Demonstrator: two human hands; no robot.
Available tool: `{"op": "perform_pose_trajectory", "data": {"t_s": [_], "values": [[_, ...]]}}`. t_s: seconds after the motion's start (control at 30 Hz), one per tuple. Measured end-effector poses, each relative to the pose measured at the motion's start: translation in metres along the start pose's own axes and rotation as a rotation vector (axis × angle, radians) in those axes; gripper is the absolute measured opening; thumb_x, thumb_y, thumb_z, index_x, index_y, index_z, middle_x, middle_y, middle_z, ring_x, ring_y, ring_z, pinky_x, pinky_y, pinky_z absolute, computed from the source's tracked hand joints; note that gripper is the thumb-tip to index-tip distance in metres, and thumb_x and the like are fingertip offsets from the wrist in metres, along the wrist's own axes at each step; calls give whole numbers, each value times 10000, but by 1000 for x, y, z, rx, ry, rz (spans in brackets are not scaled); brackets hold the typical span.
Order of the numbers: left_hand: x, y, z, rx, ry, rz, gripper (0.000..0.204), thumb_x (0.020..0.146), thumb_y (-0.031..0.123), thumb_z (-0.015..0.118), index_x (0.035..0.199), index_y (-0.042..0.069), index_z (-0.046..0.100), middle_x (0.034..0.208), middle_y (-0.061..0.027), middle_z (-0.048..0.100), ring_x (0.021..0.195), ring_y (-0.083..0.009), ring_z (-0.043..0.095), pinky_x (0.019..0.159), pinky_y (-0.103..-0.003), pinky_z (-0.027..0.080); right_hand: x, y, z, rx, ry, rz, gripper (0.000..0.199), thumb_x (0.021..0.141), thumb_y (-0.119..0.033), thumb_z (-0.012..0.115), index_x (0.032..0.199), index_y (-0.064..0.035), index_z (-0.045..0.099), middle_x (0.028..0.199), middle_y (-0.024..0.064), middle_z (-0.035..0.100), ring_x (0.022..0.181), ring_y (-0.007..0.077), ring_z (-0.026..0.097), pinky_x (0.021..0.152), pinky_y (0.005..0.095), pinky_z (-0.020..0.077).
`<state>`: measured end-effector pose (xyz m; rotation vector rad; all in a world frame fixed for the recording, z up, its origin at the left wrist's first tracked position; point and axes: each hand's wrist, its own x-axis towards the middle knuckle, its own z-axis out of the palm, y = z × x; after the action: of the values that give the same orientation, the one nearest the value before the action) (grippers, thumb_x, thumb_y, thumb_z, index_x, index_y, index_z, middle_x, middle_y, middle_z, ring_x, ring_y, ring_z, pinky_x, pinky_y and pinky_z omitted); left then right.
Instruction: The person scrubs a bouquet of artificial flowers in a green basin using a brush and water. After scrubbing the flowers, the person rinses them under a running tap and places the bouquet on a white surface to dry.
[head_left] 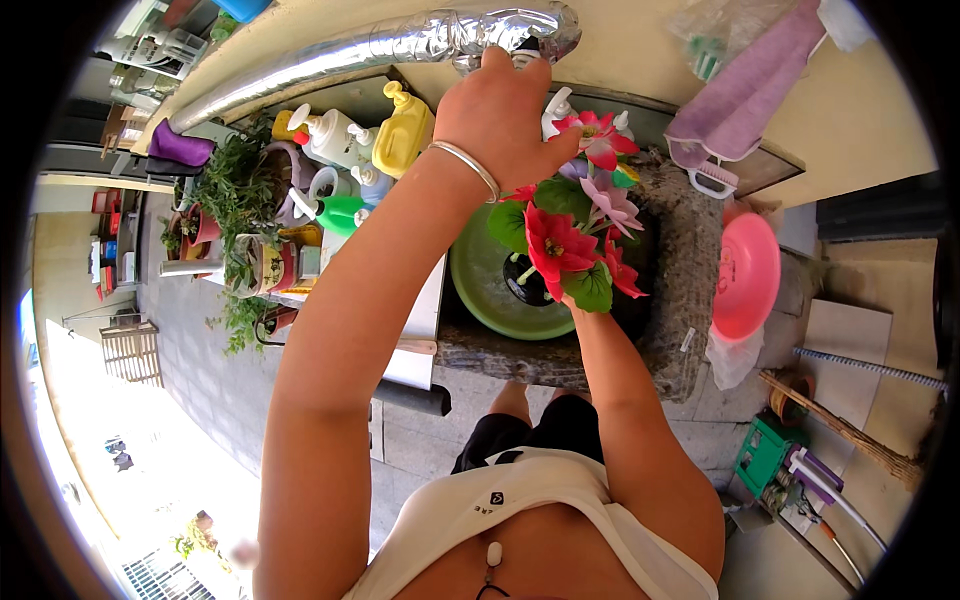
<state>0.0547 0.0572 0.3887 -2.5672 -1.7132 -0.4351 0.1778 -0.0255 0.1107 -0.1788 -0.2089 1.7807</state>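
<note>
My left hand [500, 112], a bangle at its wrist, reaches up to the end of a foil-wrapped pipe [400, 42]. Its fingers curl round a tap [527, 46] there, partly covered by the hand. Red, pink and pale purple flowers [558, 243] with green leaves, likely artificial, stand over a green basin [470, 285]. My right hand [578, 304] goes in among their leaves and seems to grip the bunch low down; its fingers are hidden. Below the blooms a black round piece [522, 280] shows inside the basin, which sits in a stone sink [680, 270].
Left of the sink stand a yellow pump bottle [402, 132], a white pump bottle [335, 137], a green bottle [342, 214] and potted plants [240, 185]. At right are a purple towel [745, 85], a white-handled brush [712, 178] and a pink basin [747, 275].
</note>
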Motion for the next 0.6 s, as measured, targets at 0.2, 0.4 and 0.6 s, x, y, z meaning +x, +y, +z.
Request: {"op": "perform_pose_trajectory", "data": {"t_s": [0.2, 0.4, 0.6], "values": [[-4, -8, 3, -49, 42, 36, 439, 748, 305, 650, 1080, 39, 543, 912, -226, 527, 799, -420, 597, 679, -487, 500, -14, -1, -3, 17, -3, 67, 640, 848, -360, 675, 1381, -103, 430, 1222, 112, 597, 1064, 328, 600, 722, 445, 562], [-6, -9, 6, -64, 68, 43, 391, 739, 270, 634, 1045, 46, 536, 914, -229, 524, 792, -421, 590, 676, -486, 498, -50, 9, -20, 42, 30, 167, 647, 854, -368, 664, 1390, -101, 420, 1231, 126, 592, 1071, 350, 595, 728, 460, 565], [-6, -10, 7, -37, 54, 50, 424, 729, 232, 623, 1101, 51, 526, 927, -224, 524, 805, -408, 595, 697, -473, 506, -77, 12, -31, 74, 58, 250, 653, 860, -377, 653, 1398, -100, 409, 1240, 139, 587, 1079, 373, 591, 734, 475, 567]]}}
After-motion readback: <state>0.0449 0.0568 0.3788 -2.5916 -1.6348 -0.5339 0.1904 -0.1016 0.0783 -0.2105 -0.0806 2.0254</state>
